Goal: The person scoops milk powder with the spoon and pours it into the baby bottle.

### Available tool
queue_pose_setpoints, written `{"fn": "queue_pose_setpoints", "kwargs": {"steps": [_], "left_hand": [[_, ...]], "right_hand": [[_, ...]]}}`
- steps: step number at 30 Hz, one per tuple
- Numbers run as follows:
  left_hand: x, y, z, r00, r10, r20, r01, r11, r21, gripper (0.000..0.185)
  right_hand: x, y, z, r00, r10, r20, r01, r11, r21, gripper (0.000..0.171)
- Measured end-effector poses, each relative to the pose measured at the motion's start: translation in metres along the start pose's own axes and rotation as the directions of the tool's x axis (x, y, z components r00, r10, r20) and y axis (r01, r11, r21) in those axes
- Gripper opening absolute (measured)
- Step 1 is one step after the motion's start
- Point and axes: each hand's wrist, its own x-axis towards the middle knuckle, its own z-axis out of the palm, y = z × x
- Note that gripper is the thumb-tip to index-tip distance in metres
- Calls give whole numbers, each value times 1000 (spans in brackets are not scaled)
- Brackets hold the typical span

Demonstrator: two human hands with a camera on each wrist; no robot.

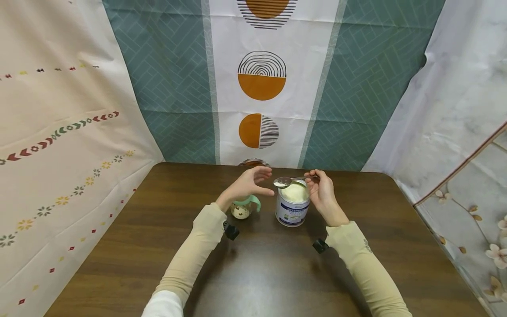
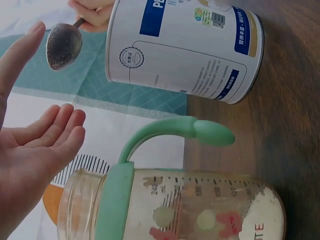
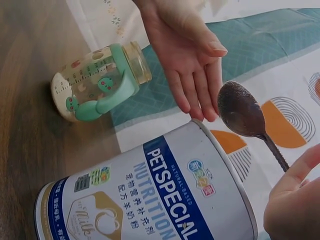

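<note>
My right hand (image 1: 324, 196) pinches the handle of a metal spoon (image 1: 282, 182), whose bowl hovers over the left rim of a milk powder can (image 1: 292, 212). A little whitish powder shows in the spoon. The open can is filled near its top with pale powder. My left hand (image 1: 246, 184) is held up left of the spoon, fingers spread and loosely bent, holding nothing. Beneath it stands a clear baby bottle (image 2: 200, 207) with a green handle (image 2: 165, 127), an uncovered neck and pale powder at its bottom. From the right wrist, only the spoon's underside (image 3: 241, 109) appears.
Everything stands on a dark brown wooden table (image 1: 257, 273). A patterned cloth (image 1: 261, 83) hangs behind it, with more cloth at the left (image 1: 71, 132) and right (image 1: 455, 110). The can and bottle stand close together, a small gap between them.
</note>
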Motion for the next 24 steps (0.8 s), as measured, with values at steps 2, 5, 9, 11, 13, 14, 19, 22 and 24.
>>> {"fn": "queue_pose_setpoints", "kwargs": {"steps": [2,5,9,11,13,14,19,22,24], "left_hand": [[-1,0,-2,1000,5,-2,-5,1000,8,67],[-2,0,-5,1000,20,-4,-20,1000,16,67],[-4,-1,-10,999,36,2,-37,999,22,67],[-4,-2,-11,999,42,7,-43,999,28,67],[-4,-3,-12,999,45,6,-46,998,33,67],[-5,-4,-13,999,48,5,-48,998,35,66],[-7,-5,-16,999,51,-7,-51,998,46,65],[-8,-6,-18,999,42,-12,-41,998,55,65],[-9,-6,-20,999,37,-14,-36,997,61,65]], "right_hand": [[0,1,1,1000,-4,6,4,1000,-6,43],[1,1,2,1000,0,12,0,1000,-2,42],[1,2,5,1000,18,10,-18,1000,10,42],[1,3,5,1000,27,12,-27,1000,9,42],[1,5,6,999,29,18,-29,1000,-3,42],[0,5,7,999,29,23,-29,1000,-7,42],[0,8,11,999,32,38,-32,999,-23,42],[1,10,13,999,37,35,-36,999,-35,41],[1,11,14,999,38,29,-37,998,-47,41]]}}
